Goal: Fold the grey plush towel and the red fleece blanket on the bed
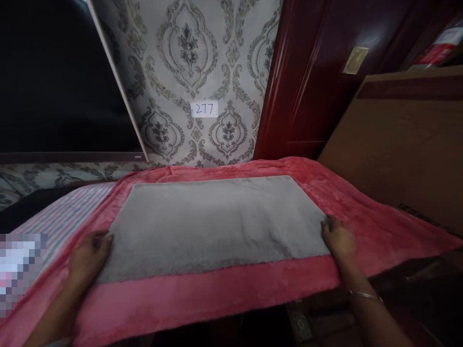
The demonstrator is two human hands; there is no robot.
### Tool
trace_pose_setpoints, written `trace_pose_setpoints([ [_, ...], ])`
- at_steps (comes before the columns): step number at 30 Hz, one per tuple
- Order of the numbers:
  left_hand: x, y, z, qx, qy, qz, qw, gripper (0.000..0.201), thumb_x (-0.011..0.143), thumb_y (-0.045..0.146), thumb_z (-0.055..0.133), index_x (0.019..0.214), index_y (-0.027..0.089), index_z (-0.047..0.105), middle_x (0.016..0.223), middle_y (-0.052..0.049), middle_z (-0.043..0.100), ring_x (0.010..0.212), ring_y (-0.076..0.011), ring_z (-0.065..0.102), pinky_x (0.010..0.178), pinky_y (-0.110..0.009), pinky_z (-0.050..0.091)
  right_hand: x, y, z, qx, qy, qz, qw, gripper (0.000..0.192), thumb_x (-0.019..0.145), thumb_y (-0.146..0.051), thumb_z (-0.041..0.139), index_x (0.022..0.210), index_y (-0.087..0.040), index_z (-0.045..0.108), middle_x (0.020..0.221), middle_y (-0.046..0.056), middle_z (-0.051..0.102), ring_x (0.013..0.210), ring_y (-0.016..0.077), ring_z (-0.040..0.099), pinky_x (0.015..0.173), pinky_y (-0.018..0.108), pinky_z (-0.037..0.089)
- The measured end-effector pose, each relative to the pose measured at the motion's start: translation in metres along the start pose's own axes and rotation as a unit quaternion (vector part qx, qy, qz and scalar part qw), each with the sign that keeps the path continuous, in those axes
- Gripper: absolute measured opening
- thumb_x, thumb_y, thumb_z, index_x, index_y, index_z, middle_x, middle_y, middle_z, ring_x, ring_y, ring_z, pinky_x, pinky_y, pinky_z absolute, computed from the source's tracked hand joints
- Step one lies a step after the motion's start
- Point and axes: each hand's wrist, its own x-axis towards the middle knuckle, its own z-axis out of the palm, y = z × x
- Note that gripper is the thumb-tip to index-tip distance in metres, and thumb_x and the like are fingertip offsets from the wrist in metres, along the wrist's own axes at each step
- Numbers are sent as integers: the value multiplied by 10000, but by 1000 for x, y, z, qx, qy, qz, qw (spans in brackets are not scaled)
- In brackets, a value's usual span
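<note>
Between the two hands lies a grey towel (213, 221), spread flat on a pink blanket (361, 212), its long axis running left to right across the view. At its near left corner the left hand (88, 258) rests with fingers curled onto the edge, though whether they pinch the cloth cannot be told. At the right edge the right hand (338, 237), a bangle (365, 295) on its wrist, presses its fingers on the towel's edge. Both hands sit equally close, one at each short end. Under the blanket shows a striped cloth (68, 212); behind stand patterned wallpaper (202, 62) bearing a paper label (204, 109), a dark red door (311, 77) and a cardboard box (405, 144).
</note>
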Motion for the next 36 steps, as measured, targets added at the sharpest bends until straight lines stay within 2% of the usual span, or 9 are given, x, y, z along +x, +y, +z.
trace_pose_setpoints([
  [2,-14,9,-1,-4,-15,-29,999,548,865,487,402,1182,86,600,1087,-225,697,1034,-375,670,818,-461,542,-9,0,-3,-37,31,15,999,606,881,-451,388,1275,-62,635,982,244,694,998,406,666,817,522,535],
  [5,-26,20,-3,-4,-17,-46,999,549,883,411,400,1241,30,569,1134,-250,675,1083,-366,652,888,-453,523,-13,8,-2,0,44,48,998,580,861,-500,399,1212,-131,677,871,221,695,868,432,688,659,530,536],
  [10,-34,20,-1,6,28,-42,999,523,910,361,395,1265,17,566,1167,-244,666,1109,-337,638,946,-434,500,-11,14,-1,-7,-25,76,997,571,879,-584,294,1057,-246,719,781,219,653,811,468,679,565,556,499],
  [13,-37,14,0,25,63,-50,996,503,903,336,411,1255,25,592,1213,-241,649,1127,-339,624,957,-441,490,-13,8,-6,-38,-70,103,992,596,895,-589,267,1080,-222,699,799,210,648,834,452,683,591,538,519],
  [15,-38,12,0,23,62,-59,996,490,901,333,416,1238,36,612,1187,-230,666,1107,-341,632,933,-441,498,-14,2,-11,-46,-85,115,989,600,907,-577,284,1113,-180,685,825,211,659,857,440,687,627,521,532],
  [21,-33,13,-5,24,-3,-84,996,489,914,349,402,1224,53,637,1151,-221,699,1079,-366,650,882,-445,509,-17,-16,-20,-52,-63,134,988,510,921,-450,390,1151,-107,689,960,250,708,961,438,679,681,481,534],
  [25,-31,16,-7,31,-13,-94,995,495,912,378,409,1230,74,634,1176,-216,694,1112,-369,641,874,-442,516,-17,-25,-23,-66,-56,145,986,494,920,-406,434,1166,-69,697,1015,262,712,986,407,687,735,450,538],
  [31,-31,20,-12,49,-29,-94,994,519,905,412,396,1228,88,641,1165,-200,702,1083,-356,658,789,-406,538,-18,-31,-27,-64,-30,137,988,471,908,-362,458,1152,-43,706,980,256,722,961,384,696,741,411,532],
  [36,-30,25,-16,65,-42,-105,992,536,891,430,395,1234,99,638,1192,-194,699,1094,-366,659,772,-402,533,-16,-31,-27,-63,-47,152,985,465,926,-378,462,1186,-70,693,1006,245,722,975,379,694,743,402,529],
])
